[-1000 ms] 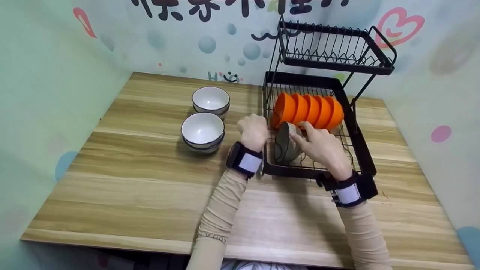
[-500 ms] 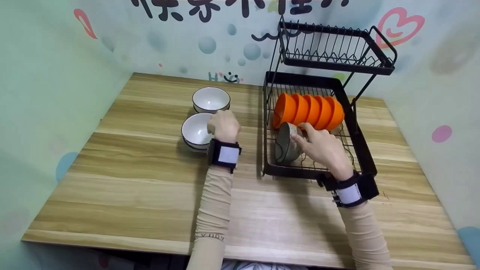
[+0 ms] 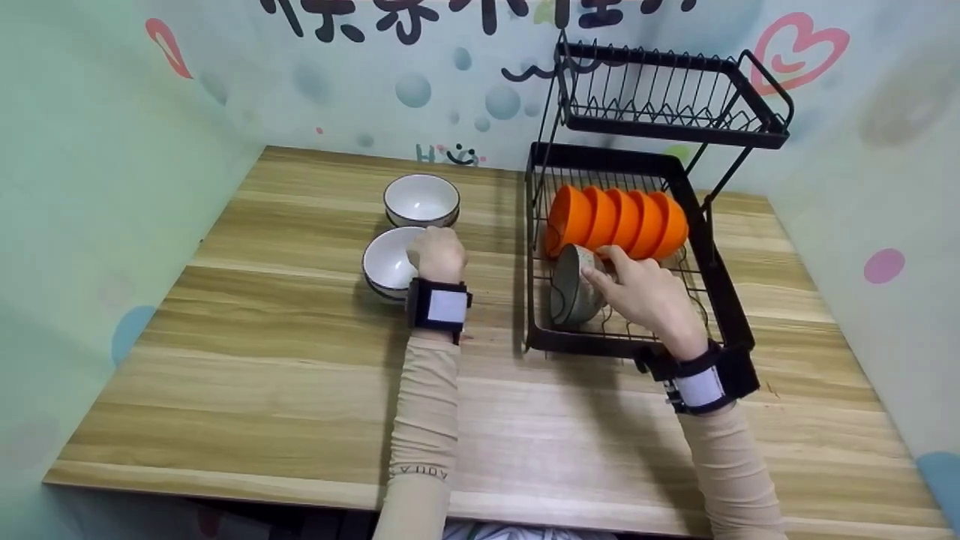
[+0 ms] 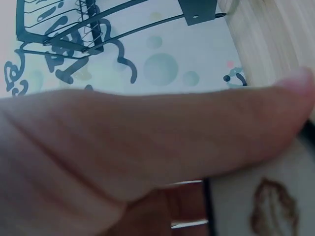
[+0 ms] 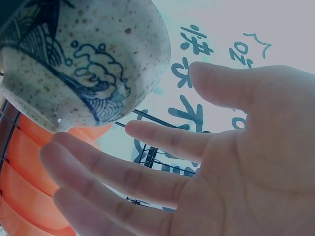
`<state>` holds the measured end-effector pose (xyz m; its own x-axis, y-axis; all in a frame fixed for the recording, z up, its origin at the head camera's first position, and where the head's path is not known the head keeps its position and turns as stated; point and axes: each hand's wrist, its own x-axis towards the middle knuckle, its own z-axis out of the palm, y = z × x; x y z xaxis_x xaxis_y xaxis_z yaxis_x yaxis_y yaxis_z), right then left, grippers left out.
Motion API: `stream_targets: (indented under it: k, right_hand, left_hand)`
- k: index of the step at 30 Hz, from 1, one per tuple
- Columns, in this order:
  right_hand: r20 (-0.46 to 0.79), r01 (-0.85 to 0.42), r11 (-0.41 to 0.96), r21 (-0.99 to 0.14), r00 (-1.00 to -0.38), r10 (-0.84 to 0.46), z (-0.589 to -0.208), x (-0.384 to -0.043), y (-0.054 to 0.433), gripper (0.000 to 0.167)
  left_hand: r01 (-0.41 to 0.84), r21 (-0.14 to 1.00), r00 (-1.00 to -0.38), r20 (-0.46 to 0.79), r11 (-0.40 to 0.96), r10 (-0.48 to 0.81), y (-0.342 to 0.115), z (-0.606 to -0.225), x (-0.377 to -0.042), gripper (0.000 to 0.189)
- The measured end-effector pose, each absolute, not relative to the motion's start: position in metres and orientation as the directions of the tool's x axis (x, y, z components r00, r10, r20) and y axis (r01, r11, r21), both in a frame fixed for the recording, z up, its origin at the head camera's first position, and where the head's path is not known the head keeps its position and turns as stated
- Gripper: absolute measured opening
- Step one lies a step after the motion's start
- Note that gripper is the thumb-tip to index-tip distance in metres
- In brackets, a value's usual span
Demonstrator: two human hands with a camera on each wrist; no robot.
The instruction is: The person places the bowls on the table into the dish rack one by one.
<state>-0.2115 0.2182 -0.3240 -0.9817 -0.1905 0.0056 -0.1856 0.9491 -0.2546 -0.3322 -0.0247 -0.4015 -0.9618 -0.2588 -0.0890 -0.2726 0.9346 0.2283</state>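
In the head view my left hand [image 3: 439,255] is at the right rim of a white bowl [image 3: 388,259], the top of the nearer stack. The left wrist view shows my thumb [image 4: 197,132] along the patterned outside of that bowl [image 4: 275,209], fingers on the other side of its dark rim, pinching it. At the dish rack, my right hand [image 3: 649,296] is beside a grey speckled bowl [image 3: 577,285] standing on its side. In the right wrist view this bowl [image 5: 98,64] bears a blue wave pattern; my thumb is off it and the fingers are extended and spread.
Several orange bowls [image 3: 619,223] stand on edge in a row in the black rack's lower tray [image 3: 600,343], behind the speckled bowl. The rack's upper tier [image 3: 667,131] overhangs the back. Another stack of white bowls [image 3: 421,199] sits behind the nearer stack.
My left hand has moved left from the rack's edge to the nearer bowl stack and now pinches the top bowl's rim. The right hand has stayed beside the speckled bowl.
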Motion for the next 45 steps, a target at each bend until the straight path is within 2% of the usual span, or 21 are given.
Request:
stream_targets:
  k: [2, 5, 9, 11, 28, 33, 39, 45]
  right_hand:
    - [0.006, -0.187, 0.949, -0.256, -0.981, -0.192, -0.324, -0.211, 0.219, 0.056]
    - [0.006, -0.184, 0.948, -0.258, -0.982, -0.189, -0.324, -0.211, 0.219, 0.056]
    - [0.002, -0.176, 0.948, -0.267, -0.983, -0.182, -0.324, -0.210, 0.219, 0.056]
    - [0.001, -0.174, 0.948, -0.268, -0.984, -0.180, -0.324, -0.210, 0.220, 0.055]
    - [-0.005, -0.170, 0.952, -0.255, -0.984, -0.177, -0.322, -0.212, 0.223, 0.057]
    - [0.028, -0.177, 0.946, -0.271, -0.984, -0.176, -0.322, -0.213, 0.224, 0.056]
    - [0.105, -0.189, 0.920, -0.342, -0.981, -0.163, -0.322, -0.214, 0.225, 0.057]
    - [0.148, -0.187, 0.881, -0.434, -0.980, -0.135, -0.322, -0.217, 0.225, 0.058]
  left_hand:
    - [-0.251, 0.227, -0.966, -0.001, 0.941, -0.258, -0.026, -0.415, -0.340, 0.027]
    - [-0.233, 0.223, -0.970, 0.011, 0.946, -0.242, -0.027, -0.406, -0.332, 0.027]
    - [-0.211, 0.246, -0.974, -0.136, 0.946, -0.182, -0.030, -0.338, -0.277, 0.032]
    - [-0.199, 0.271, -0.977, -0.128, 0.942, -0.170, -0.032, -0.326, -0.265, 0.032]
    - [-0.113, 0.340, -0.993, -0.068, 0.934, -0.096, -0.048, -0.309, -0.250, 0.033]
    - [0.004, 0.361, -1.000, 0.014, 0.933, -0.002, -0.047, -0.299, -0.241, 0.019]
    - [0.173, 0.348, -0.984, 0.111, 0.922, 0.142, -0.038, -0.291, -0.234, 0.028]
    - [0.308, 0.291, -0.949, 0.159, 0.906, 0.271, -0.024, -0.285, -0.232, 0.019]
